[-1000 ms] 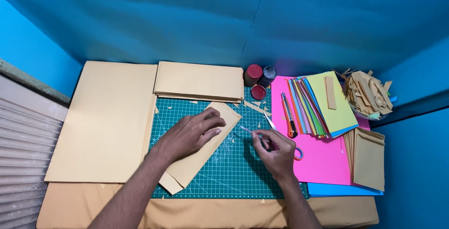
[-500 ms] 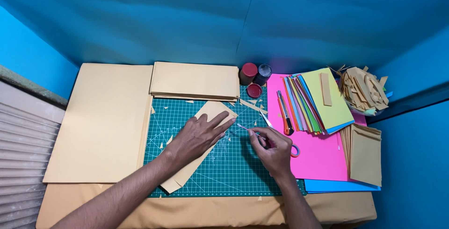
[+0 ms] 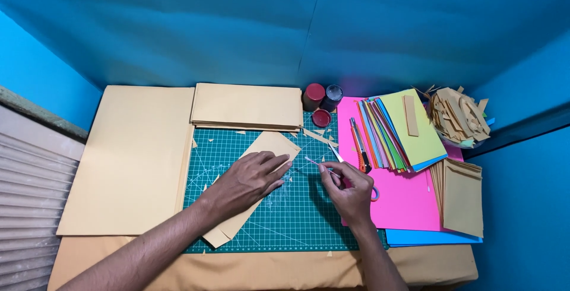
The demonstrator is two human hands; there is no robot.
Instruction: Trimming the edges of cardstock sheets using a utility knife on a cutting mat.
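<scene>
Tan paper strip (image 3: 252,190) lies on the green cutting mat (image 3: 297,220) just in front of you, its long axis running diagonally from the near left up toward the far right. Your left hand (image 3: 249,181) rests flat on its middle, fingers spread and pressing it down. Your right hand (image 3: 350,190) sits just to the right of the strip's far end, fingers pinched around a thin white pen-like tool (image 3: 320,167) whose tip points left toward the strip; pink scissor handles (image 3: 374,193) peek out beside that hand. So the strip lies left of the tool, and your left hand is the nearer one. Small paper offcuts dot the mat. To the right, a pink sheet (image 3: 404,202) covers the tabletop, carrying an orange utility knife (image 3: 360,153) and a fan of coloured paper (image 3: 398,130). Further back sit a stack of tan sheets (image 3: 246,106) and three small paint jars (image 3: 320,102).
</scene>
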